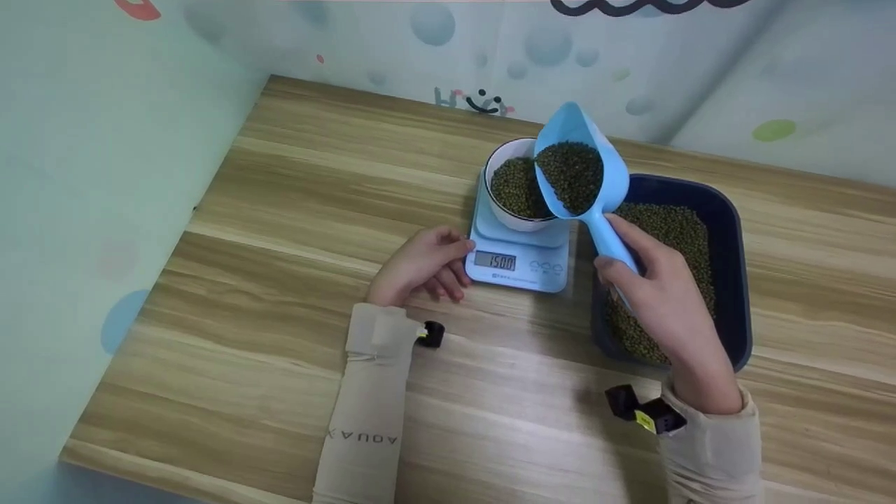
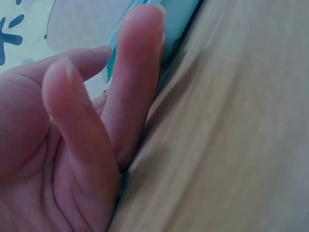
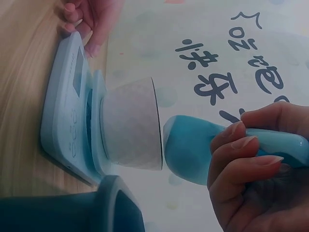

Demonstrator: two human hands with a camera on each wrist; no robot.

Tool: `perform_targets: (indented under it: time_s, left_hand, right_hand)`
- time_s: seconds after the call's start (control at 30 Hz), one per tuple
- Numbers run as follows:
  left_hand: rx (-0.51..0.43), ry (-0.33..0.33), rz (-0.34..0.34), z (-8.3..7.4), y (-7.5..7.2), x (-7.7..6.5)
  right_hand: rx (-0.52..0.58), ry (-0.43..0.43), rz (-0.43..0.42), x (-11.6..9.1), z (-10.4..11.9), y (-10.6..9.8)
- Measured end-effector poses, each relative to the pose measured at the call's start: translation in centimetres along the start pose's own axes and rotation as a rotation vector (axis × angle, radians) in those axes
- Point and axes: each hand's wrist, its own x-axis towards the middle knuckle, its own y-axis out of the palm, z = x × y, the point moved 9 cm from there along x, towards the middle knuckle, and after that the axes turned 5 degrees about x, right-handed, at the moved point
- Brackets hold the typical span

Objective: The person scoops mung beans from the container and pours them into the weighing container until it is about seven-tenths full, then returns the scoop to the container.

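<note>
My right hand (image 1: 661,283) grips the handle of a light-blue scoop (image 1: 616,175), its bowl loaded with small green-brown beans (image 1: 572,175). The scoop's left edge overhangs the rim of a white bowl (image 1: 521,222), which also holds such beans (image 1: 514,185). In the right wrist view the scoop (image 3: 190,147) is close to the bowl's rim. That bowl stands on a light-blue kitchen scale (image 1: 518,276) with digits like 150.0 on its display. At the scale's left edge rests the thumb of my left hand (image 1: 423,266), the other fingers loosely bent beside it.
A dark-blue tub (image 1: 735,280) of the same beans stands right of the scale, partly under my right hand. The wooden table (image 1: 294,280) meets a printed wall (image 1: 392,49) at the back and another panel on the left.
</note>
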Motion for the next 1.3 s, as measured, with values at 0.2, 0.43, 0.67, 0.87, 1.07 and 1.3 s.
perform_targets:
  time_s: [0.2, 0.43, 0.67, 0.87, 1.07, 1.3]
  left_hand:
    - [-0.007, 0.017, -0.009, -0.09, -0.01, -0.14]
    - [-0.018, 0.013, -0.006, 0.05, 0.01, 0.09]
    - [-0.022, 0.006, 0.001, 0.12, 0.01, 0.19]
    - [-0.015, 0.006, -0.001, 0.33, 0.05, 0.44]
    - [-0.002, 0.014, -0.008, 0.12, 0.02, 0.22]
    - [-0.013, 0.017, -0.011, 0.18, -0.1, 0.25]
  right_hand:
    - [-0.006, -0.009, -0.017, 0.02, 0.12, -0.1]
    - [-0.006, -0.002, -0.033, 0.18, -0.07, -0.15]
    - [0.005, 0.013, -0.023, 0.3, -0.31, 0.08]
    - [-0.008, 0.016, -0.025, 0.32, -0.4, 0.1]
    - [-0.014, 0.017, -0.024, 0.48, -0.56, 0.19]
    - [-0.017, 0.011, -0.025, 0.55, -0.6, 0.25]
